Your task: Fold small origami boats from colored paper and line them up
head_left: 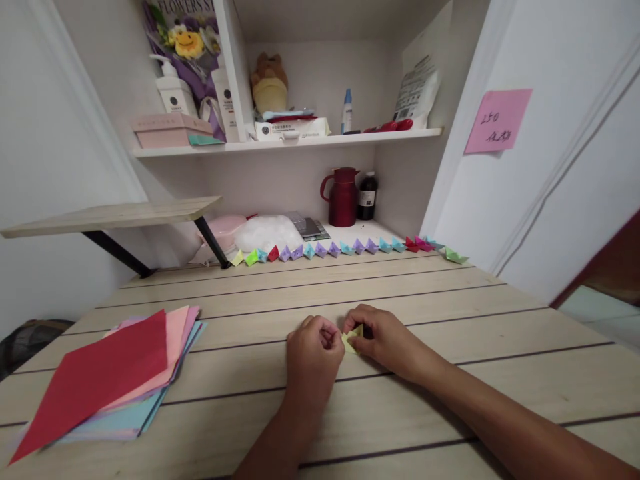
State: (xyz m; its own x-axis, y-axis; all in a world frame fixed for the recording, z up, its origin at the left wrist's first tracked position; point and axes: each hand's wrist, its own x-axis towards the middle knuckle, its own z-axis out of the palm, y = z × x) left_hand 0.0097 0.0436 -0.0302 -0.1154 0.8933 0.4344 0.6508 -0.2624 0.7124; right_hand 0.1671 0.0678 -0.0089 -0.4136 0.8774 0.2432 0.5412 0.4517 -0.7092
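Between my two hands, just above the middle of the wooden table [240,427], is a small piece of folded yellow paper [352,340]. My right hand [380,335] pinches it between thumb and fingers from the right. On its left edge, the curled fingers of my left hand [315,343] close at the paper too, thumb and forefinger together. Parts of the paper are hidden behind the fingers. Along the table's back edge runs a row of small folded paper boats [334,249] in yellow, green, blue, purple, red and pink.
A stack of coloured paper sheets, a red sheet [110,373] on top, lies at the left. Behind it stands a small raised shelf [115,215] on black legs. A dark red jug [343,198] and a dark bottle [367,197] stand in the back compartment.
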